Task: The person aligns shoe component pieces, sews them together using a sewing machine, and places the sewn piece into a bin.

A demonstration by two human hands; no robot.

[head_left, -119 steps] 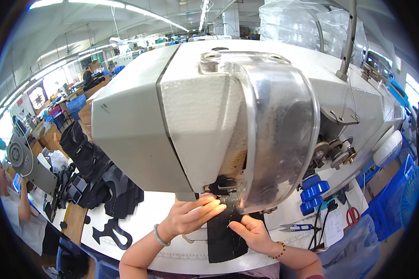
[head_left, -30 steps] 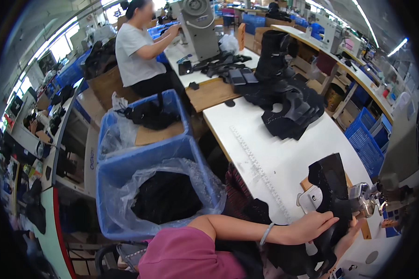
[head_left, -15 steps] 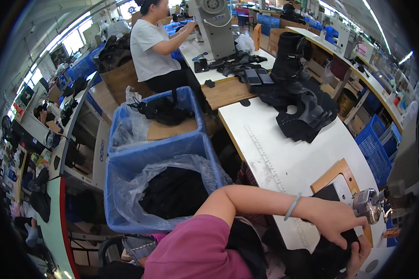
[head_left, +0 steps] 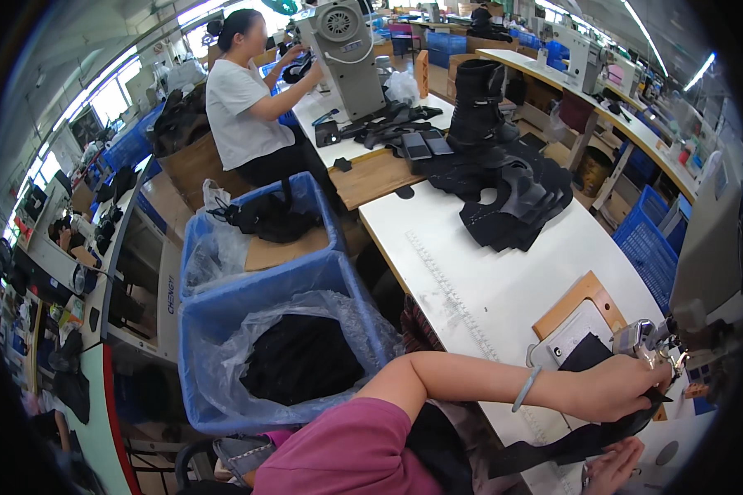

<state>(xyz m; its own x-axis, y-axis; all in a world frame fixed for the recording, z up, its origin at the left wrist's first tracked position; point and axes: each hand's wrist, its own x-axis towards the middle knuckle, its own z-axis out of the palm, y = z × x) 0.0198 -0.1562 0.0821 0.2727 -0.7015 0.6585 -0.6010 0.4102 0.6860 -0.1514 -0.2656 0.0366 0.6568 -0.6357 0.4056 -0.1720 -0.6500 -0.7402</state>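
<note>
My left hand (head_left: 623,389), a pale bracelet at its wrist, is closed beside the metal head of a sewing machine (head_left: 648,338). Its fingers pinch the end of a black fabric piece (head_left: 553,445), which trails leftward beneath the hand as a long strip. Below it, by the table's near edge, my right hand (head_left: 615,466) is partly cut off. Its fingers are drawn together, with a small metallic thing near the palm that I cannot make out. Another flat dark piece (head_left: 584,352) lies on the machine's metal plate, next to a wooden guide frame (head_left: 582,301).
A white table (head_left: 437,239) bears stacked black cut pieces (head_left: 520,202), a tall black boot (head_left: 476,103) and two phones (head_left: 417,146). At my left stand two blue bins (head_left: 191,363), lined with plastic and holding black material. Beyond them a person (head_left: 243,107) works at another machine.
My left hand has moved up to the machine head and closed. The black fabric now stretches out leftward below it. My right hand has dropped lower and away from it. The view has shifted slightly.
</note>
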